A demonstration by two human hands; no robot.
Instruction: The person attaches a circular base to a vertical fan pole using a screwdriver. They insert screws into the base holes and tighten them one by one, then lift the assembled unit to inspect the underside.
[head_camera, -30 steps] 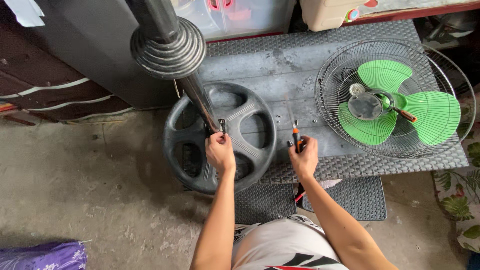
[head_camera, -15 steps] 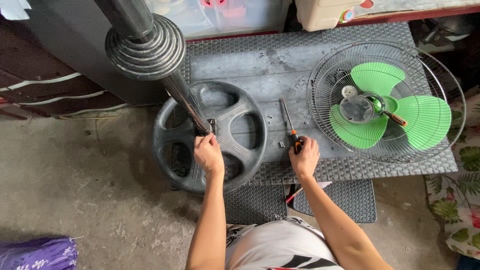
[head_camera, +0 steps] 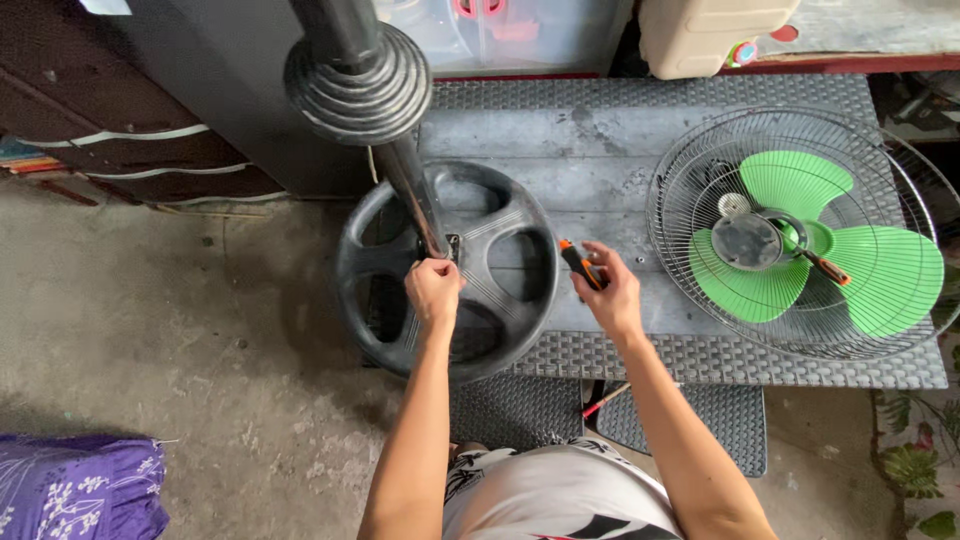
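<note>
A round black fan base [head_camera: 505, 235] with spoke openings lies on a grey mat, with a black stand pole [head_camera: 403, 175] and its ribbed collar [head_camera: 357, 85] rising from its hub toward the camera. My left hand [head_camera: 433, 291] grips the foot of the pole at the hub. My right hand [head_camera: 607, 293] holds an orange-and-black screwdriver [head_camera: 578, 264] just right of the base. A wire fan guard [head_camera: 800, 235] with green blades [head_camera: 880, 280] lies at the right, and a second screwdriver [head_camera: 825, 267] rests on it.
A grey textured mat [head_camera: 650, 130] covers the floor ahead. Bare concrete [head_camera: 180, 340] lies to the left, with purple floral cloth [head_camera: 75, 485] at the bottom left. A dark cabinet [head_camera: 150, 130], a clear plastic bin [head_camera: 500, 30] and a beige container [head_camera: 715, 35] stand behind.
My right hand has picked the screwdriver up off the mat and tilted it toward the base. The view has shifted, so everything sits further right and lower. My left hand stays on the pole.
</note>
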